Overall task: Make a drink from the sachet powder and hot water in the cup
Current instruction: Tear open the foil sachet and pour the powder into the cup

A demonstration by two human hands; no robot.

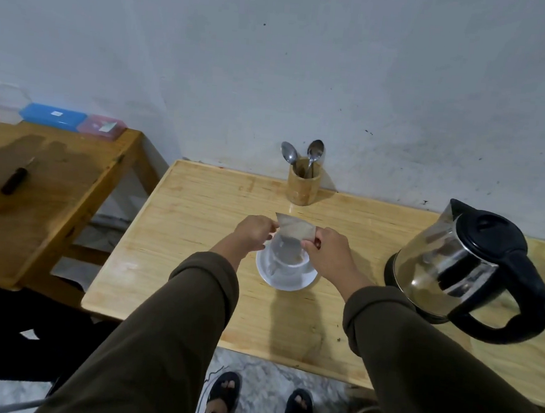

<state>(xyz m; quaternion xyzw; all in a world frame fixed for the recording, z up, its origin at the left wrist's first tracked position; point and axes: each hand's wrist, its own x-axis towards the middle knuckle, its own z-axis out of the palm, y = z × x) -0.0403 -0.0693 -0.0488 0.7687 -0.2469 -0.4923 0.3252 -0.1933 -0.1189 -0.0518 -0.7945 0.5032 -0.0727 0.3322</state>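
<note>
1. The left hand (255, 233) and the right hand (328, 250) each pinch one end of the silvery sachet (295, 229), fingers closed on its edges, and hold it in the air just above the white cup (288, 257). The cup stands on a white saucer (286, 281) on the wooden tabletop (196, 232).
2. Whether the sachet is already torn open cannot be told from this view. If it is sealed, a sharp tear could jerk the packet and throw powder over the saucer and the tabletop instead of into the cup.
3. If it is open, its lower corner seems to point into the cup, but a tilt toward either hand would likely drop powder past the rim.
4. The hands work close over the cup, so a knuckle could knock it and slide it on the saucer.
5. The steel electric kettle (463, 269) stands to the right, near the right forearm. A careless reach across could bump it, and hot water poured too fast later would probably splash or overfill.
6. The spoons (301, 158) in the wooden holder (302, 187) stand behind the cup, and a reach for one could catch the cup.
</note>
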